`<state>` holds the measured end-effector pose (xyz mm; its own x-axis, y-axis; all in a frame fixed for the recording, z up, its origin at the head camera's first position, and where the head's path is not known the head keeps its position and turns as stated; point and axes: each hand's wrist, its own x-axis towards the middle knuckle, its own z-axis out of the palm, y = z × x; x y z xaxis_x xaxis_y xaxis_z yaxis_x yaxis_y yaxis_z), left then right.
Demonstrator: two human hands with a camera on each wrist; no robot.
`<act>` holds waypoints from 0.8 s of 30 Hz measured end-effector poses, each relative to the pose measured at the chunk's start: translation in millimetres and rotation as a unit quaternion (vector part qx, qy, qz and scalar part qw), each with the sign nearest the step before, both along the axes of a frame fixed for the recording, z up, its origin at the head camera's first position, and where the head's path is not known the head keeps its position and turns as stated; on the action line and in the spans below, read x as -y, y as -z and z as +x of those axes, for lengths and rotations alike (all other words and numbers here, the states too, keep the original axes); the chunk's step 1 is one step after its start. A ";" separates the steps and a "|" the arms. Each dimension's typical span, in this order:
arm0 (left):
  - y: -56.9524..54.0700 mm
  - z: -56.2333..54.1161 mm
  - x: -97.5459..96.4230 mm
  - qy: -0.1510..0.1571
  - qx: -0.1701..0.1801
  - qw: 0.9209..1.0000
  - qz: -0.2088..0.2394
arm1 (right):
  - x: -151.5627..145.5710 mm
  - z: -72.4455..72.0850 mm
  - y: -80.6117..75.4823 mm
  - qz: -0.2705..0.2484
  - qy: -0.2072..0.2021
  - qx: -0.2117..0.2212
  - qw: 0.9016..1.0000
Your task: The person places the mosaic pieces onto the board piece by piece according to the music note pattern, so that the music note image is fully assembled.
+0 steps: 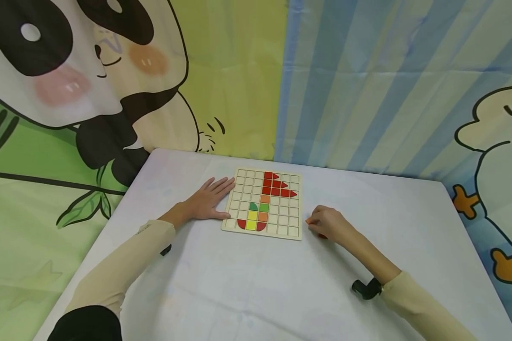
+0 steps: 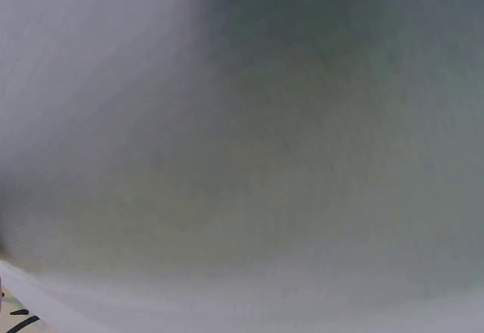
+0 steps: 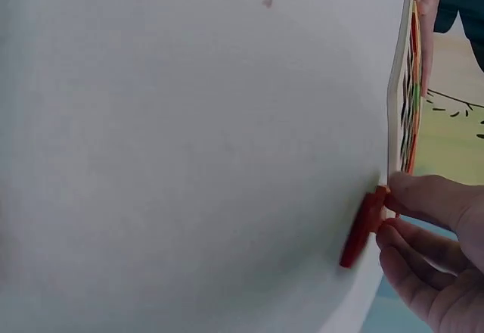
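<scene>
A wooden grid board (image 1: 234,189) lies on the table with colored tiles set in its squares. Red tiles (image 1: 277,191), several of them pointed, fill three rows near its top. Lower down are orange, green and yellow tiles (image 1: 252,215) and red rounded ones. Flat and spread, my left hand (image 1: 206,200) rests at the board's left edge, thumb and fingertips touching it. Right of the board, my right hand (image 1: 330,223) pinches a small orange tile (image 3: 382,195) between thumb and fingers. A red piece (image 3: 361,231) shows right beside that tile, partly under the hand in the head view.
A white-covered table (image 1: 222,289) bears the board near its back edge. Behind it hangs a printed cloth with a panda (image 1: 162,128) and blue stripes. Black wrist cameras (image 1: 367,288) sit on the forearms. Only blurred white cloth fills the left wrist view.
</scene>
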<state>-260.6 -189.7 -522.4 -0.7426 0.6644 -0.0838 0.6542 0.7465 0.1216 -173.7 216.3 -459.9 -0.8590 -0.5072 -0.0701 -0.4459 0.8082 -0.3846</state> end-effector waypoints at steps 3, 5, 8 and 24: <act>1.1 -1.9 1.0 0.001 -0.009 1.000 -0.003 | -0.6 -3.1 -0.2 0.009 -0.028 -0.010 1.000; 1.4 -2.4 1.2 0.002 -0.011 1.000 -0.002 | -0.9 -4.1 -0.2 0.012 -0.037 -0.012 0.999; 1.1 -1.7 1.0 0.005 -0.007 1.000 0.009 | -1.1 -4.4 0.9 0.015 -0.031 -0.007 0.999; 6.1 -3.0 2.1 0.004 -0.008 1.000 0.008 | 3.3 -0.9 10.2 0.042 0.022 -0.042 0.998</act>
